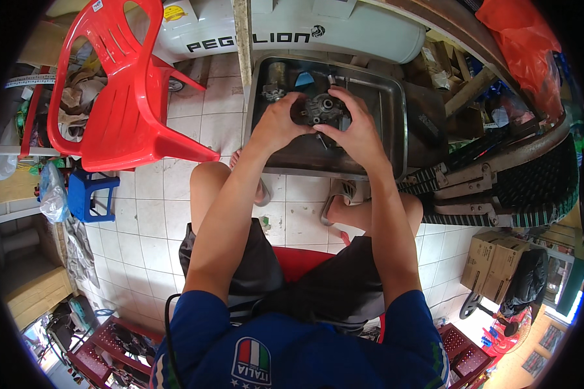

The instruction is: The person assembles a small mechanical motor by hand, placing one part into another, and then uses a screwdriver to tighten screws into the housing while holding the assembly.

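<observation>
Grasps the grey round metal machine part from two sides, with the bare left hand and the bare right hand both curled around it. Holds it near the middle of the wide rectangular dark metal tray; cannot tell whether touching the bottom. Crosses the near rim with the right forearm, and the near-left corner with the left one. Has little room toward the far-left corner, because of the grey metal cylindrical part and the flat blue piece there. Has more open room at the right, over bare metal up to the rim. Beyond the left rim, meets white square floor tiles, then the red plastic armchair. Beyond the far rim, meets the long white cylindrical tank.
</observation>
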Tool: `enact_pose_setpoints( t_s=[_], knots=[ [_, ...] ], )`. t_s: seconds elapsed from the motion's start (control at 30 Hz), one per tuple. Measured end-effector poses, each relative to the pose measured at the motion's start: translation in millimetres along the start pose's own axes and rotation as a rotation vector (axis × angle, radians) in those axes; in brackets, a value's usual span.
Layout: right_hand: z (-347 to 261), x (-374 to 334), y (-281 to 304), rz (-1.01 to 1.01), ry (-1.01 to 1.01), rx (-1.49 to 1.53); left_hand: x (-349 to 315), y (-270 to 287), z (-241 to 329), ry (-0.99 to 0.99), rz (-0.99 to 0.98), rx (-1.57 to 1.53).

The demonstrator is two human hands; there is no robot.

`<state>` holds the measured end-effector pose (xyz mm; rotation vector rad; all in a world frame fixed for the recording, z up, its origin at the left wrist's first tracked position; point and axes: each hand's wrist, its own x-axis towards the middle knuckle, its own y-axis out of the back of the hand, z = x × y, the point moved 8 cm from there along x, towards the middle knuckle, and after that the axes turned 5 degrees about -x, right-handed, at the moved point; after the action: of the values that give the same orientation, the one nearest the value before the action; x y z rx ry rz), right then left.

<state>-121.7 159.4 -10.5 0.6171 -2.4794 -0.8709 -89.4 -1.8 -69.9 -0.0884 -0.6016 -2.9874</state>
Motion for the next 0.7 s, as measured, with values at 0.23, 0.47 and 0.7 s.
enact_pose_setpoints(
  t_s=[0.23, 0.47, 0.7],
  knots=[
    [5.6, -1.1, 5.7, 0.042, -0.001, -0.022, -1.0, 1.7, 9.0, 0.062, -0.023, -0.025],
    [0.1, -1.9, 3.9, 0.031, 0.032, 0.002, 0.5, 0.4, -5.8, 0.052, -0.016, -0.125],
    [-1.1, -3.4, 5.1, 0.054, 0.004, -0.01, 1.2, -0.1, -11.4, 0.084, -0.035, -0.173]
  ],
)
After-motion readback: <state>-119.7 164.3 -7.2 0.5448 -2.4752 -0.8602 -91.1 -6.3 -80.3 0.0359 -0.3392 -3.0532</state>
